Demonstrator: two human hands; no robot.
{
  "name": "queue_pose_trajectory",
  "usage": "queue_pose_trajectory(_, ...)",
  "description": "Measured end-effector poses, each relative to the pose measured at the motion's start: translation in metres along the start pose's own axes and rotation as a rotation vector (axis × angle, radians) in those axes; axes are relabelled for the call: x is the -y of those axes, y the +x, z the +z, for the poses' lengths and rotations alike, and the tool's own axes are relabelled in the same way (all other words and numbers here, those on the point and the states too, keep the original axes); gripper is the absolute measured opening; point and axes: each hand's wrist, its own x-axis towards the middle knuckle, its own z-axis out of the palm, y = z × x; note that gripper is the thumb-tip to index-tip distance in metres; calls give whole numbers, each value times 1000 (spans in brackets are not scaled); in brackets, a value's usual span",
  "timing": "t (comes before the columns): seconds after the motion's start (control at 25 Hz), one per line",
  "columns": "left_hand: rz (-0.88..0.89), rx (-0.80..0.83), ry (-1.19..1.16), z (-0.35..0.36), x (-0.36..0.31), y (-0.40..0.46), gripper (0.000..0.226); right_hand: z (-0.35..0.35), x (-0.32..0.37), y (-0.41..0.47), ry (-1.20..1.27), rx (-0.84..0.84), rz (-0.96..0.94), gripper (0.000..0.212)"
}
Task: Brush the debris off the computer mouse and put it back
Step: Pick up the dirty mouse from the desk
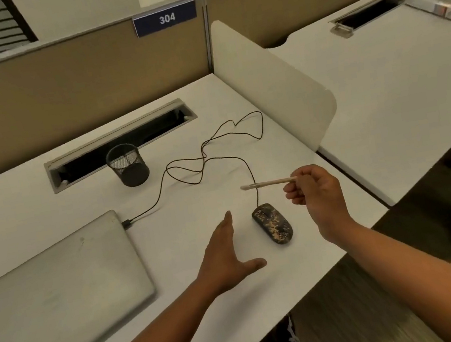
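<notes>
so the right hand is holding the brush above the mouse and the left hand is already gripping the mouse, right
Not quite. The head view shows the left hand open beside the mouse, not gripping it; the mouse lies untouched on the desk. The rest holds: the right hand holds the brush above the mouse.

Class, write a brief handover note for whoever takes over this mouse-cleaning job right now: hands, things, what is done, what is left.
Left hand: open, hovering just left of the computer mouse, not touching it.
Right hand: pinch grip on a thin brush, held level above the mouse.
The mouse lies on the white desk, speckled with debris, its cable running to the closed laptop.
Done: brush picked up.
Left: lift or steady the mouse, brush it clean, put it back.
</notes>
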Motion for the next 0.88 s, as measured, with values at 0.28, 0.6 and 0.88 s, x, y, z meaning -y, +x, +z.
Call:
queue_pose_trajectory(0.28, 51, -39, 25, 41, -32, 41, 162, -67, -32, 10, 103, -85, 197, 16)
queue_pose_trajectory(0.6, -16, -147, 18, 65, -32, 61, 159, -88, -63, 28, 214, -66, 343, 14)
queue_pose_trajectory(0.88, 20, -162, 36, 66, -37, 56, 153, -91, -62, 20, 321, -28, 406, 11)
